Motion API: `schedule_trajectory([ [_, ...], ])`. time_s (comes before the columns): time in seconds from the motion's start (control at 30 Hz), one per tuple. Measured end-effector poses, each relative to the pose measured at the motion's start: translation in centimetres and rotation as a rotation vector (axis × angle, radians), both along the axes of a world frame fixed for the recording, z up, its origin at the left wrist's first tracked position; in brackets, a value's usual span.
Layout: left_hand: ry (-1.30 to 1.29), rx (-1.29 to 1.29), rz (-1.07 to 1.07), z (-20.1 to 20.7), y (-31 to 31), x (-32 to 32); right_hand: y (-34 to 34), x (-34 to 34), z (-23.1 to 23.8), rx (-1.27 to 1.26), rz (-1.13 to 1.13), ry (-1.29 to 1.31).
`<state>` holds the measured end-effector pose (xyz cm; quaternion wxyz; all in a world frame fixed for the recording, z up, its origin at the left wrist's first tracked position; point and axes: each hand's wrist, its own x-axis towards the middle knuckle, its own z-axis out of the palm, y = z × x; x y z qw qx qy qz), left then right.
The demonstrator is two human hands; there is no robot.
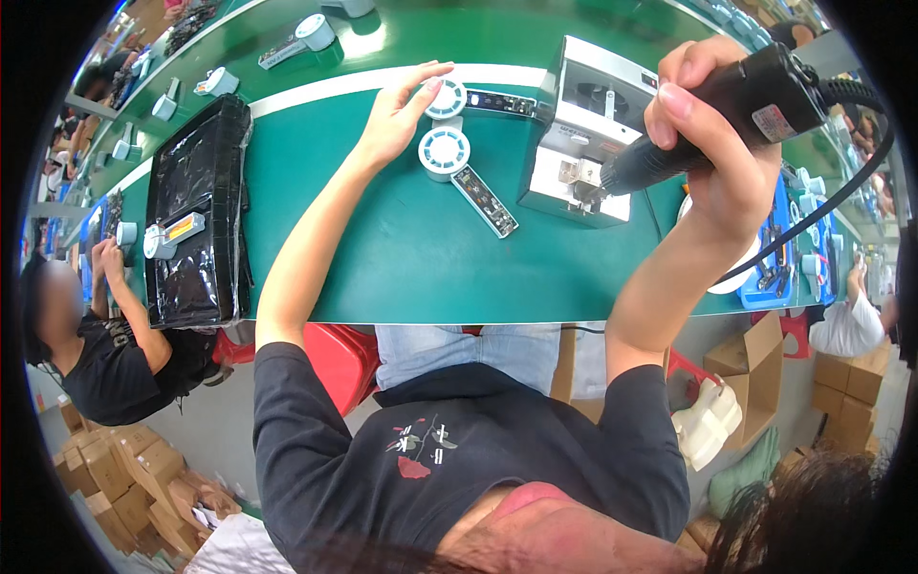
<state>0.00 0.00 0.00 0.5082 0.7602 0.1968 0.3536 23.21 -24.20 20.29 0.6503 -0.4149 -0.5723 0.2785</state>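
Observation:
My right hand is wrapped round a black electric screwdriver, whose tip is at the front of a grey-white screw feeder box. The tip itself is hidden at the feeder's metal pick-up part. At the far middle of the table, the fingers of my left hand close on the round head of a pale blue handheld fan. Its open handle shows a dark circuit board and points right toward the feeder. Just nearer lies a second handheld fan, its open handle slanting to the near right.
A black plastic-covered tray stands on the left, with another handheld fan on it. More fan parts lie beyond the white line. Blue bins of parts are at right, near the screwdriver's cable. A co-worker sits at left.

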Motion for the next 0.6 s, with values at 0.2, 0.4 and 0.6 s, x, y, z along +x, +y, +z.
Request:
schedule_trajectory([
  [0.2,-0.024,0.012,-0.020,-0.48,-0.67,-0.36,0.04,-0.24,-0.03,-0.021,-0.037,0.010],
  [0.4,-0.092,-0.008,0.043,-0.36,-0.87,0.12,0.12,-0.41,-0.15,-0.011,-0.037,0.027],
  [0.6,-0.084,0.023,0.089,-0.46,-0.70,0.24,0.08,-0.20,0.10,-0.055,-0.035,-0.006],
])
